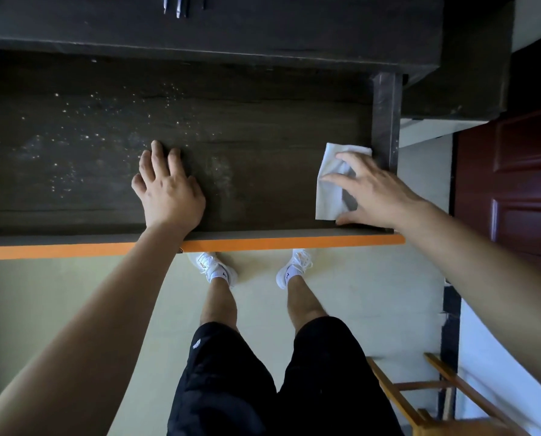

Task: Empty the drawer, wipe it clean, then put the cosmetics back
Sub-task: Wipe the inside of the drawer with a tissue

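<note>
So the drawer (pixel 262 127) is pulled well out with nothing in it, which I'd read as the wiping stage. The right hand (pixel 379 190) has its fingers spread straight, pressing a white cloth (pixel 329 190) onto the drawer floor at about 3 o'clock, tight against the right wall, thumb down by the cloth's near edge. The left hand (pixel 168 187) is flat too, palm down on the floor near the middle, holding nothing, well apart from the other one. My guess at the risks: the pale specks (pixel 74 136) sit over at 9 to 10 o'clock, the far side from the cloth. A lazy pass would leave that patch gritty, and a dry sweep could just shove the crumbs into the back edge at 12 rather than lift them. The cloth is only pinned under straight fingers, not gripped, so it might bunch up or slip out on a fast stroke. Both arms also bear on a drawer that's hanging out, and that weight could tip it or strain it, I'd think. The left palm could smear dust around as well. Cosmetics: none in the drawer. There are some slim things (pixel 181 4) on the table (pixel 231 29) at 12 o'clock, but they're too cut off to say what they are.
</note>
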